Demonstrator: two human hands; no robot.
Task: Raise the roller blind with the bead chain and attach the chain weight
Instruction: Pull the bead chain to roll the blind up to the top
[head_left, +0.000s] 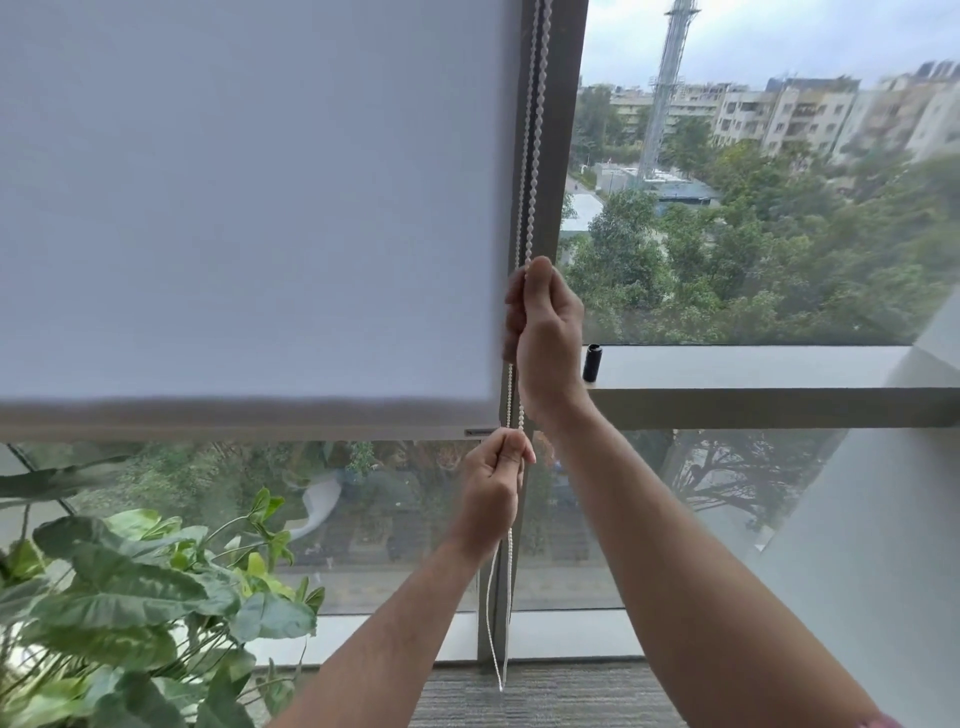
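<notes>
Bead chain (529, 171) vertical, both hands gripping.

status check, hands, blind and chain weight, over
Right hand grips bead chain high, left hand grips it lower. Roller blind partly raised. Black chain weight unattached on sill. Nothing in the way.

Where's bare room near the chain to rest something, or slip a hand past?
The ledge right of the black weight is bare along its visible length. A hand could pass right of the right hand, in front of the open glass. It is crowded left of the chain: the blind edge sits close, the left hand grips below, and the plant fills the lower left.
</notes>
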